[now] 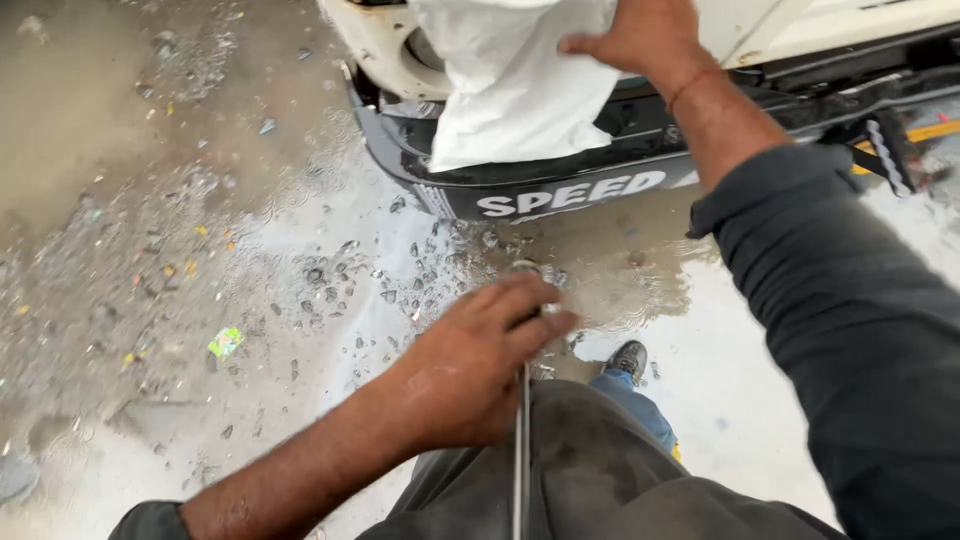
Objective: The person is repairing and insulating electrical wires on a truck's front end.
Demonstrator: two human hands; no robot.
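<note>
Seen from above, looking down at a wet concrete floor [120, 130] covered with foam and small bits of litter. Right hand [640, 35] raised near the top edge, fingers pressed on a white cloth [510, 85] and grasping it against the white body of a vehicle [380, 45]. Cloth hanging down over the black lower panel [560, 190] with white lettering. Left hand [475, 365] lower, in the middle, fingers curled and closed around the top of a thin metal rod [521, 470], which goes straight down over the grey trousers [590, 480]. Just right of this hand, a grey shoe [628, 358] on the wet floor. Dark grey sleeve [860, 320] on the right arm.
</note>
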